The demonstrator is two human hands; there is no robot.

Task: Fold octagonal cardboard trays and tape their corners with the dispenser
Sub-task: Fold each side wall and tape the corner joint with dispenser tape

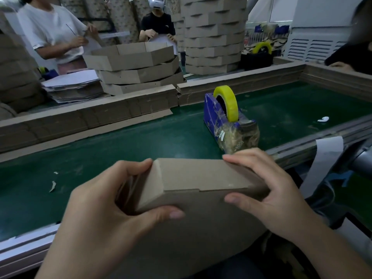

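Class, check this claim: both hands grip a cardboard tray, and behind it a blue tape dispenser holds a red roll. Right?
No: the head view shows the roll is yellow, not red. The rest stands: the left hand and right hand grip the cardboard tray, the blue tape dispenser behind it.

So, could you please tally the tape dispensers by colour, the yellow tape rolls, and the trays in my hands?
Blue tape dispenser: 1
Black tape dispenser: 1
Yellow tape rolls: 2
Cardboard tray, gripped by left hand and right hand: 1
Total: 5
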